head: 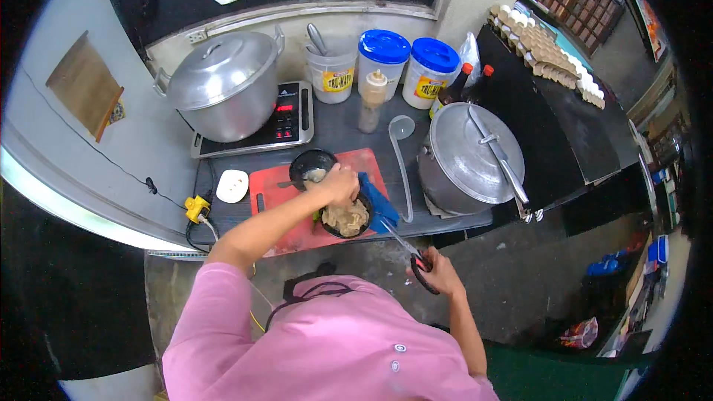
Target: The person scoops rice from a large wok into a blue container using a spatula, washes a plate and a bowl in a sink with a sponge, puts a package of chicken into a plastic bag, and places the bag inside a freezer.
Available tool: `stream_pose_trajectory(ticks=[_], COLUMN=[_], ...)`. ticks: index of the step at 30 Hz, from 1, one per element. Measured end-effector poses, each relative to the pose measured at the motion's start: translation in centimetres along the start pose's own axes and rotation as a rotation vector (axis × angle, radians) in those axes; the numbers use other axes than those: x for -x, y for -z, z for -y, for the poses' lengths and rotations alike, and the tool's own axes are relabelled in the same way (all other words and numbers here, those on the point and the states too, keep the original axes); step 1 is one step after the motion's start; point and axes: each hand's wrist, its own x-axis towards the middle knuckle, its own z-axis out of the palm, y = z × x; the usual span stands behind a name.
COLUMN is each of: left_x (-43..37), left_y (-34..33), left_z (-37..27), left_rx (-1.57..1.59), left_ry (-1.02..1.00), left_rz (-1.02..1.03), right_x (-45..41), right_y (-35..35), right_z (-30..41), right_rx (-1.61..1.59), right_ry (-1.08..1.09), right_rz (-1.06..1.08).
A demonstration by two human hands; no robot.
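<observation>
My right hand (440, 274) grips a pair of scissors (402, 240) with black and red handles. Their blades point up and left, and the tips reach the edge of a blue cloth (380, 204). My left hand (338, 185) is over the gap between two black bowls, fingers curled down; whether they pinch anything is hidden. The nearer bowl (338, 233) holds pale, wet-looking food pieces (348, 218). In the farther bowl (301, 162) lie a whitish lump (316, 175) and a dark utensil. Both bowls rest on a red cutting board (273, 195).
A large lidded aluminium pot (225, 78) stands on a lit induction cooker (292, 117). Another lidded pot (470, 150) carries tongs (504, 164). Between them are a ladle (398, 150), a squeeze bottle (372, 103) and plastic tubs (384, 58). Egg trays (540, 50) sit at the right.
</observation>
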Motion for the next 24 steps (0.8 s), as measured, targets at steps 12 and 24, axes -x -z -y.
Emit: stream_pose_trajectory(ticks=[12, 24], left_x=[-2.1, -2.2], left_y=[-6.0, -1.7], left_z=[1.0, -1.0], left_rx=[-0.174, -0.081], left_ry=[-0.152, -0.142], left_rz=[-0.400, -0.072], right_x=[-7.2, -8.9], right_y=[1.8, 0.5], right_z=[5.9, 6.3], right_rx=[0.663, 0.705], right_ry=[0.186, 0.198], right_rz=[0.040, 0.070])
